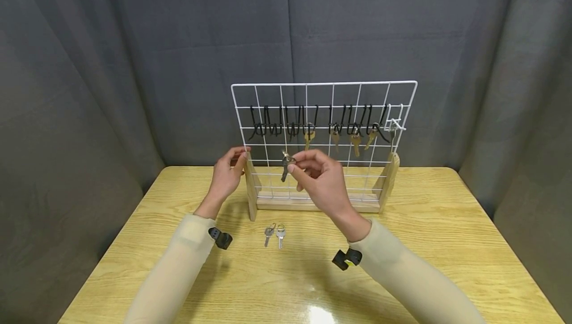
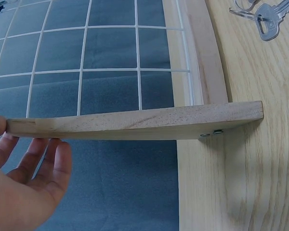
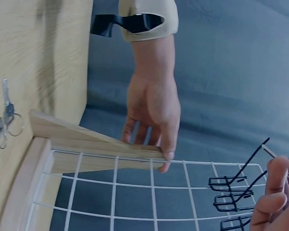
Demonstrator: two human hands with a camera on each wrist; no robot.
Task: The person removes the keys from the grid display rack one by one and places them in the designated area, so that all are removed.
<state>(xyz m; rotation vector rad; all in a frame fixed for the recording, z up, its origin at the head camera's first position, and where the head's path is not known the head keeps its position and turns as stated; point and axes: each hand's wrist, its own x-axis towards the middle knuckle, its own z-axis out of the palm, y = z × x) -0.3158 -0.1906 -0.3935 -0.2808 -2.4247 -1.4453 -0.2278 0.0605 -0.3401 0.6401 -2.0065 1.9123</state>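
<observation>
A white wire grid rack point(image 1: 323, 84) stands on wooden supports, with a row of black hooks point(image 1: 280, 128) across it. My left hand point(image 1: 227, 177) holds the upper end of the left wooden support point(image 2: 135, 118), thumb on one side and fingers on the other in the left wrist view. In front of the grid my right hand point(image 1: 328, 180) pinches a dark key point(image 1: 284, 169) by its ring end, blade pointing down. In the right wrist view that hand point(image 3: 279, 207) is at the edge near the black hooks point(image 3: 226, 195), and the key is mostly hidden.
Two silver keys with rings, a left one point(image 1: 268, 233) and a right one point(image 1: 280, 234), lie on the wooden table point(image 1: 187, 274) before the rack. Several brass keys point(image 1: 355, 144) hang from hooks. At the right end is a white hook point(image 1: 394, 125). Grey curtains point(image 1: 187, 56) surround the table.
</observation>
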